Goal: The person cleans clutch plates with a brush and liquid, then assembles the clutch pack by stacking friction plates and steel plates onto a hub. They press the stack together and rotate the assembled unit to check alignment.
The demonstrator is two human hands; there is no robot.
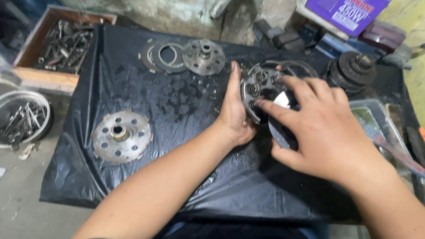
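your left hand (234, 111) is cupped against the left edge of the round grey metal clutch hub with a ring of holes in its face (259, 87), fingers closed along its rim and steadying it where it sits on the black plastic sheet covering the worktop (121, 82), right of centre. your right hand (313, 127) lies over its near side, fingers curled and pinching a thin dark metal disc (278, 129) against the hub, index fingertip on the face. judge the hub as heavy, stiff cast metal: it won't flex or break, but the sheet around it looks wet and oily, so expect a slick surface. hold it by the outer rim, or hook fingers into the holes, rather than pressing on the flat face. the disc looks light and thin-edged; pinch it at the rim. a similar rusty round flange with a centre boss (121, 135) lies well apart to the left.
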